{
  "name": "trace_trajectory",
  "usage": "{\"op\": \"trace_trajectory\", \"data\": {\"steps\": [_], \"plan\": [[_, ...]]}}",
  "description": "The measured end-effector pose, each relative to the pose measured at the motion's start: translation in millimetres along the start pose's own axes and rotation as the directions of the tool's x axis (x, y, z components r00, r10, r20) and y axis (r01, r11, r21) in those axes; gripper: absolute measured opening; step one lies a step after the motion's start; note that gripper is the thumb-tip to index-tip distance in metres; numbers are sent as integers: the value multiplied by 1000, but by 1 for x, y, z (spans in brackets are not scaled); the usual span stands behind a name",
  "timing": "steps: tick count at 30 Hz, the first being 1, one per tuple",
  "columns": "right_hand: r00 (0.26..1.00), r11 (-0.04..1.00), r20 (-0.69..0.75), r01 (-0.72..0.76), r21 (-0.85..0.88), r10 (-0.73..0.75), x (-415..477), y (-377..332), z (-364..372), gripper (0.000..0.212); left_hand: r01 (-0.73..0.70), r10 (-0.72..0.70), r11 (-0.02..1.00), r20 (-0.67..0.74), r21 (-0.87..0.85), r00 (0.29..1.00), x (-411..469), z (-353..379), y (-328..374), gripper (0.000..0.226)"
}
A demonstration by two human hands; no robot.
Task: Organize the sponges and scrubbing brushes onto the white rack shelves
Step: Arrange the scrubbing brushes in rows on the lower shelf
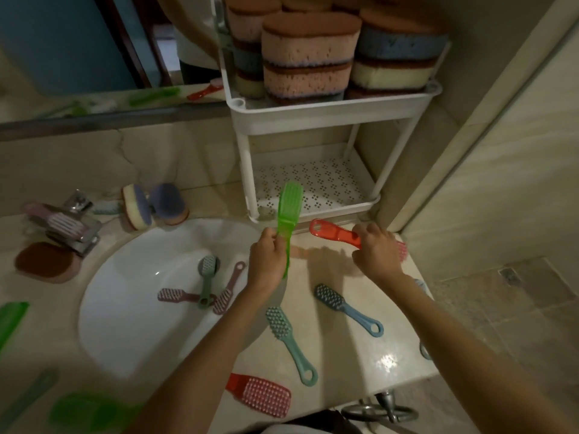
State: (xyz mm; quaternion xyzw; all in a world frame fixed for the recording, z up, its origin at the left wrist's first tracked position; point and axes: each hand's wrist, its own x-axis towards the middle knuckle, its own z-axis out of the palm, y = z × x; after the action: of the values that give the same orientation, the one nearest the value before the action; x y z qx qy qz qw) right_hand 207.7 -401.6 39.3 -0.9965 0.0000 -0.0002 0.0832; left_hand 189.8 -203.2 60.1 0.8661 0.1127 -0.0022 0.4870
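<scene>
My left hand (268, 256) grips a green scrubbing brush (289, 205) by its handle, the head pointing up toward the white rack (310, 115). My right hand (374, 249) is closed on a red brush (332, 231) lying on the counter just in front of the rack. The rack's top shelf is packed with stacked sponges (308, 57); its perforated lower shelf (316, 180) holds nothing. Loose brushes lie on the counter: a teal one (289, 343), a blue one (347, 308), a red one (260, 394). Three more brushes (205, 288) sit in the sink.
The white sink basin (131, 308) fills the counter's middle. Behind it stand a chrome tap (75, 220) with a pink brush on it and upright sponges (153, 206). A brown sponge (47, 261) lies at left. Green brushes (87, 410) lie at the near left. A tiled wall rises on the right.
</scene>
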Motion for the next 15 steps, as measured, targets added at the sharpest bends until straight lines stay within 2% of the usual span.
{"op": "trace_trajectory", "data": {"steps": [2,7,11,13,15], "plan": [[998,997,-18,60,-47,-61,13,-3,-9,37,31,-30,998,4,-48,1000,18,4,15,19],[957,948,68,289,-133,-282,47,-7,-19,41,123,-123,991,3,-47,992,71,18,36,27],[882,869,110,471,-151,-459,73,-10,-16,48,212,-212,977,13,20,977,100,30,37,45],[859,841,120,512,-176,-498,84,-11,-13,48,255,-257,962,9,95,966,110,35,35,55],[843,824,111,538,-177,-526,92,-10,-9,46,260,-260,957,-18,127,966,119,37,32,54]]}}
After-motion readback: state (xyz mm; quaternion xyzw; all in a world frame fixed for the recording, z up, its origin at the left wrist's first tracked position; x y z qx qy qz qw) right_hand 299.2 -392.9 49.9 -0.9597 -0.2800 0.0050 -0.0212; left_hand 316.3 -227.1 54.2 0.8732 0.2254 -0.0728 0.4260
